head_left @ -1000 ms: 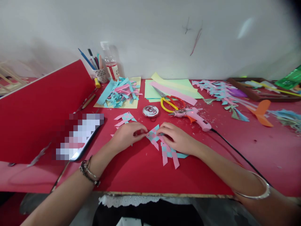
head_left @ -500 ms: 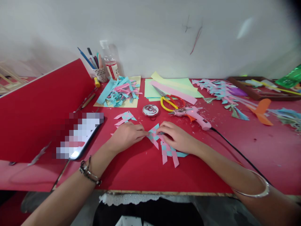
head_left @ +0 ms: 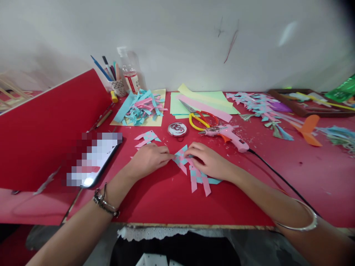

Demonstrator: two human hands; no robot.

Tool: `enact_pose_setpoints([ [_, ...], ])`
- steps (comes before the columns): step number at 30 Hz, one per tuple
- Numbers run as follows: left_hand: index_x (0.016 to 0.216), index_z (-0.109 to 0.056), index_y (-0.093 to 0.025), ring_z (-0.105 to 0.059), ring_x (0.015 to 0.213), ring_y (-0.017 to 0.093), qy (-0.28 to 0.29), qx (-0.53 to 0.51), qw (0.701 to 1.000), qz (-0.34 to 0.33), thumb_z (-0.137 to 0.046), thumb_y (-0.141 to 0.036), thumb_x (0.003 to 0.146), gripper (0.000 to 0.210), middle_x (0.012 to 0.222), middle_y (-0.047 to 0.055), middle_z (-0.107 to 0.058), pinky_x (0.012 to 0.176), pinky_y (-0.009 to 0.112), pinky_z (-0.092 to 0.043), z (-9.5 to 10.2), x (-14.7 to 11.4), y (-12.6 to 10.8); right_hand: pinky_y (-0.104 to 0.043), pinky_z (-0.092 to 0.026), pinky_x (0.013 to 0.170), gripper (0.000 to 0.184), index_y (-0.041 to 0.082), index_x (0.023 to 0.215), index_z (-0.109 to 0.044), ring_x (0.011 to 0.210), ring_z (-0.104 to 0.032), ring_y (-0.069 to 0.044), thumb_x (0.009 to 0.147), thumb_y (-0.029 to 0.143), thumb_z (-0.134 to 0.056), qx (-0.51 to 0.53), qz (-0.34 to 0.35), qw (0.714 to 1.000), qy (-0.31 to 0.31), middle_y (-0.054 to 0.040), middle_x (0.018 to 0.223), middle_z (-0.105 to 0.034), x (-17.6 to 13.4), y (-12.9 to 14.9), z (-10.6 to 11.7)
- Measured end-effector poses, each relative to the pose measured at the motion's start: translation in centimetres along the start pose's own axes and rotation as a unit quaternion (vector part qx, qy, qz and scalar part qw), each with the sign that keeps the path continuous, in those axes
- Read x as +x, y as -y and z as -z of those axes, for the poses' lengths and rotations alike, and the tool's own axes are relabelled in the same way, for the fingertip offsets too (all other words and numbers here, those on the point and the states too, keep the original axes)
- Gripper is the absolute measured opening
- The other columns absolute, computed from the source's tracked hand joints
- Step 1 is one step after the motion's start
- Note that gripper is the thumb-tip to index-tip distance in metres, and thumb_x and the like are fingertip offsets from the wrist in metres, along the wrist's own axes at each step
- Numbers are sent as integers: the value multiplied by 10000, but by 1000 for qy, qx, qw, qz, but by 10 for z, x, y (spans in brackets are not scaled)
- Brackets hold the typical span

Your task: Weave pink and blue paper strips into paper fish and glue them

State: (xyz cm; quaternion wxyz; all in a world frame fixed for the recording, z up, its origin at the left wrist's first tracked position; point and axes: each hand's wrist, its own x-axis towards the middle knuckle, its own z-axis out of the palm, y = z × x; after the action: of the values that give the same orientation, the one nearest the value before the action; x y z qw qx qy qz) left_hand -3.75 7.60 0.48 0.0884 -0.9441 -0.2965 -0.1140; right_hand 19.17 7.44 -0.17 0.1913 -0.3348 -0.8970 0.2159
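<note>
Between my two hands is a small woven paper fish (head_left: pixel 181 159) in pink and blue checks. The fingertips of my left hand (head_left: pixel 149 159) pinch its left corner, with the thumb partly hidden. My right hand (head_left: pixel 206 160) has its fingers curled over the fish's right end, covering part of it. Just below my right hand lies a second woven paper piece (head_left: pixel 198 178) with pink and blue tails. Another such piece (head_left: pixel 149 137) rests beyond my left hand, which partly covers its tails.
A pink glue gun (head_left: pixel 224 132) with a black cord lies right of a round tin (head_left: pixel 177 129). Behind are scissors (head_left: pixel 198 120), paper sheets (head_left: pixel 177 107) and a pile of paper strips (head_left: pixel 141 109). A phone (head_left: pixel 101 159) lies left, beside a raised red board (head_left: pixel 55 129).
Almost nothing differs. Both hands stay on the woven paper fish, and the left fingertips have shifted very slightly left with it.
</note>
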Motion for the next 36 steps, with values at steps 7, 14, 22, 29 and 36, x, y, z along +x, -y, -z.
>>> enact_pose_setpoints([
  [7, 937, -622, -212, -548, 599, 104, -2, 59, 998, -32, -405, -193, 865, 230, 726, -17, -624, 574, 256, -339, 3, 1, -4, -297, -418, 772, 210, 167, 944, -553, 853, -484, -155, 833, 129, -379, 1, 3, 1000, -1, -74, 910, -503, 0, 1, 0],
  [14, 894, -628, -190, -538, 596, 109, 6, 72, 997, -36, -404, -173, 863, 227, 701, -4, -611, 584, 264, -327, 5, 2, -6, -299, -419, 778, 209, 165, 942, -553, 860, -484, -157, 830, 123, -381, -1, 3, 1000, -1, -75, 912, -504, 0, 1, 0],
  [22, 912, -629, -193, -538, 594, 116, 22, 77, 996, -40, -425, -178, 845, 216, 683, -3, -603, 592, 272, -331, 8, 4, -9, -288, -415, 781, 213, 162, 941, -555, 866, -484, -152, 823, 106, -388, -5, -3, 1000, 3, -71, 912, -506, 1, 3, 2],
  [29, 1036, -586, -216, -585, 668, 128, -12, -69, 995, 76, -435, -279, 797, 290, 795, 7, -667, 688, 281, -384, 11, 0, -8, -297, -418, 779, 214, 169, 942, -553, 868, -491, -161, 822, 112, -385, -18, 0, 1000, 2, -70, 902, -525, 1, 4, 3],
  [36, 956, -602, -212, -597, 826, 154, -15, -104, 981, 161, -446, -294, 804, 233, 925, 21, -651, 739, 285, -408, 7, 3, -6, -314, -420, 784, 195, 180, 983, -521, 882, -501, -168, 838, 199, -391, 0, -18, 999, -35, -81, 954, -502, -3, 6, 4],
])
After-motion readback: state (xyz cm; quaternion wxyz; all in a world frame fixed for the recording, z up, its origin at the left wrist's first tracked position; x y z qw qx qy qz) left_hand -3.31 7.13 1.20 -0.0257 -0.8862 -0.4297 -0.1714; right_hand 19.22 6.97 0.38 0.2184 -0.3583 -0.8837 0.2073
